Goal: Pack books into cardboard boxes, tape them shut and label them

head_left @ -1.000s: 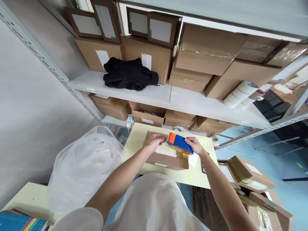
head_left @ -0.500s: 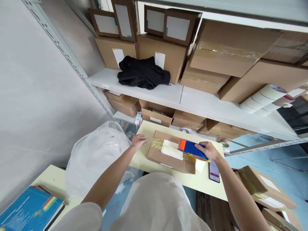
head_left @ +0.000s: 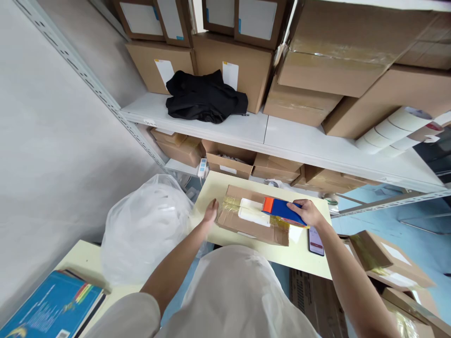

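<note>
A cardboard box (head_left: 232,221) with a white label (head_left: 254,212) lies on the pale yellow table (head_left: 200,213). Clear yellowish tape runs lengthwise over its top. My right hand (head_left: 306,212) is closed around a blue tape dispenser (head_left: 283,211), whose orange front end rests over the label. At the box's left end is my left hand (head_left: 211,211), fingers extended and together, slightly blurred, holding nothing that I can see. Whether it touches the box I cannot tell for certain. To the right of the box lies a phone (head_left: 316,241), partly beneath my right forearm.
Behind the table, a white shelf (head_left: 299,143) bears cartons, black clothing (head_left: 207,96) and white rolls (head_left: 394,129). A large translucent bag (head_left: 144,225) stands left. A blue book (head_left: 49,305) lies lower left; open cartons (head_left: 394,258) stand lower right.
My left hand has gone from pinching the tape's end left of the box to lying close against the box's left end, fingers straightened. The dispenser stays over the label. The view has shifted slightly.
</note>
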### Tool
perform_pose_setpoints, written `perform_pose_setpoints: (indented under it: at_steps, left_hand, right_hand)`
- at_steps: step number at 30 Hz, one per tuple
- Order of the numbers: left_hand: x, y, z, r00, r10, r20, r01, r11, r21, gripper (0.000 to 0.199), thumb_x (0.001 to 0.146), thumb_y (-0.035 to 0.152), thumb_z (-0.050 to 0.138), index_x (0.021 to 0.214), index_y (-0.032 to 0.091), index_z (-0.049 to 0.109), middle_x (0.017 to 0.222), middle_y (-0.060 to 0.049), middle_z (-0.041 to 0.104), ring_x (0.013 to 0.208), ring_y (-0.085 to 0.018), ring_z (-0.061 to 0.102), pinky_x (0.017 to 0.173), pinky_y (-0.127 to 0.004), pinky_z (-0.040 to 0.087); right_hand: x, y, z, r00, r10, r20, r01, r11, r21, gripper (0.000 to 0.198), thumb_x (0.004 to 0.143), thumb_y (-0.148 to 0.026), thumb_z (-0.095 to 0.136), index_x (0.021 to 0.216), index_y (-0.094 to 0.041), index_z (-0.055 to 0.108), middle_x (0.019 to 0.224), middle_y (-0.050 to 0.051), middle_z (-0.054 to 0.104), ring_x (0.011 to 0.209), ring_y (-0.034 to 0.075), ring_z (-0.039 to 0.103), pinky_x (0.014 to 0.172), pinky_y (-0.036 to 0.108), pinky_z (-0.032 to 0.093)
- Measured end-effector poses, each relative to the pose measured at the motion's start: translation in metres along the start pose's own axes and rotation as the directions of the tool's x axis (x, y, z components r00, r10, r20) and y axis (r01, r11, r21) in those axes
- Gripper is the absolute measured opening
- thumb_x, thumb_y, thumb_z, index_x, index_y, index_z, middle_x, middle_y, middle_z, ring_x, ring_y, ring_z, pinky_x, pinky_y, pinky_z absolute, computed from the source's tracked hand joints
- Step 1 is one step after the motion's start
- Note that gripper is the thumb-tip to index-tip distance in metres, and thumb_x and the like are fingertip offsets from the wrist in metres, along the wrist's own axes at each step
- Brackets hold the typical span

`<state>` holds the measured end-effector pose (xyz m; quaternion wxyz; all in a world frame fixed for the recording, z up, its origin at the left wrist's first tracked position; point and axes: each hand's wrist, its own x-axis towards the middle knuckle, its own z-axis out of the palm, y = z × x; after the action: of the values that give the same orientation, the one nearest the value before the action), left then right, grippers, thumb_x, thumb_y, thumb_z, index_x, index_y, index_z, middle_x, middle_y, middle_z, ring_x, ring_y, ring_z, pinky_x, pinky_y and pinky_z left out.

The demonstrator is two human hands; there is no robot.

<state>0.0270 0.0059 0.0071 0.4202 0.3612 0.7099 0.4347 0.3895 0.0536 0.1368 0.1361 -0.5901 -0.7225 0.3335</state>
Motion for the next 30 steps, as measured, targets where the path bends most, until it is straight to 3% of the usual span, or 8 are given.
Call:
perform_pose_setpoints:
  at_steps: [2, 3, 6, 7, 14, 21, 25, 30]
  left_hand:
    - [-0.003, 0.016, -0.008, 0.975, 0.181, 0.125, -0.2, 0.968, 0.153, 0.074, 0.08, 0.055, 0.055, 0.139, 0.013, 0.041, 0.152, -0.018, 0.032, 0.144, -0.03, 0.023, 0.117, -0.044, 0.019]
    - [-0.005, 0.025, -0.01, 0.914, 0.309, 0.263, -0.376, 0.888, 0.264, 0.086, 0.075, 0.059, 0.059, 0.143, 0.012, 0.035, 0.156, -0.018, 0.023, 0.146, -0.031, 0.015, 0.118, -0.045, 0.013]
    - [-0.013, 0.046, -0.004, 0.597, 0.414, 0.687, -0.79, 0.452, 0.415, 0.128, 0.05, 0.068, 0.072, 0.149, 0.007, 0.018, 0.158, -0.022, 0.011, 0.146, -0.037, 0.005, 0.118, -0.051, 0.002]
    - [-0.015, 0.05, 0.0, 0.552, 0.38, 0.742, -0.827, 0.362, 0.43, 0.136, 0.044, 0.068, 0.074, 0.15, 0.005, 0.015, 0.157, -0.024, 0.01, 0.146, -0.039, 0.005, 0.117, -0.051, 0.001]
    - [-0.019, 0.047, 0.014, 0.592, 0.277, 0.757, -0.805, 0.243, 0.541, 0.142, 0.04, 0.063, 0.077, 0.149, 0.001, 0.01, 0.157, -0.026, 0.009, 0.145, -0.039, 0.007, 0.118, -0.046, 0.003]
    - [-0.02, 0.051, 0.016, 0.597, 0.242, 0.764, -0.801, 0.231, 0.553, 0.136, 0.044, 0.064, 0.075, 0.15, 0.004, 0.014, 0.157, -0.023, 0.009, 0.146, -0.038, 0.008, 0.118, -0.045, 0.001]
    - [-0.018, 0.051, 0.016, 0.596, 0.233, 0.768, -0.802, 0.207, 0.56, 0.137, 0.045, 0.065, 0.074, 0.149, 0.001, 0.012, 0.157, -0.025, 0.01, 0.146, -0.037, 0.007, 0.118, -0.045, 0.0]
    - [-0.002, 0.052, -0.018, 0.625, 0.175, 0.761, -0.78, 0.174, 0.601, 0.14, 0.043, 0.068, 0.075, 0.149, 0.001, 0.012, 0.156, -0.026, 0.008, 0.145, -0.039, 0.008, 0.117, -0.048, 0.005]
  right_hand:
    - [-0.002, 0.0, -0.001, 1.0, -0.013, -0.001, 0.013, 1.0, 0.002, 0.055, 0.076, -0.068, 0.052, 0.051, -0.02, 0.042, 0.049, -0.003, 0.04, 0.051, 0.011, 0.036, 0.05, 0.025, 0.031]
    - [-0.002, 0.0, -0.001, 1.0, -0.017, -0.003, 0.017, 1.0, 0.005, 0.055, 0.076, -0.067, 0.052, 0.051, -0.019, 0.043, 0.049, -0.003, 0.041, 0.051, 0.011, 0.036, 0.05, 0.025, 0.032]
    - [-0.004, -0.003, -0.003, 1.0, -0.029, 0.001, 0.029, 0.999, 0.016, 0.054, 0.077, -0.066, 0.051, 0.051, -0.019, 0.047, 0.051, -0.002, 0.045, 0.052, 0.011, 0.039, 0.05, 0.025, 0.033]
    - [-0.004, -0.005, -0.003, 0.999, -0.034, 0.006, 0.034, 0.999, 0.016, 0.055, 0.077, -0.067, 0.05, 0.051, -0.019, 0.048, 0.051, -0.002, 0.046, 0.052, 0.011, 0.04, 0.051, 0.025, 0.034]
    - [-0.003, -0.008, -0.012, 0.996, -0.029, 0.088, 0.026, 0.999, 0.034, 0.055, 0.076, -0.068, 0.051, 0.05, -0.019, 0.047, 0.05, -0.002, 0.046, 0.05, 0.011, 0.04, 0.049, 0.026, 0.032]
    - [-0.043, 0.095, -0.045, 0.975, 0.174, 0.137, -0.176, 0.984, 0.001, 0.054, 0.072, -0.069, 0.053, 0.053, -0.018, 0.055, 0.05, -0.001, 0.05, 0.051, 0.012, 0.045, 0.051, 0.027, 0.034]
    - [-0.052, 0.133, -0.031, 0.967, 0.234, 0.099, -0.237, 0.971, 0.016, 0.054, 0.072, -0.068, 0.051, 0.056, -0.018, 0.059, 0.051, 0.0, 0.053, 0.051, 0.014, 0.045, 0.052, 0.028, 0.035]
    - [-0.024, 0.112, 0.003, 0.984, 0.164, 0.065, -0.166, 0.986, 0.017, 0.052, 0.072, -0.068, 0.049, 0.051, -0.02, 0.051, 0.05, -0.002, 0.045, 0.051, 0.012, 0.041, 0.053, 0.027, 0.034]
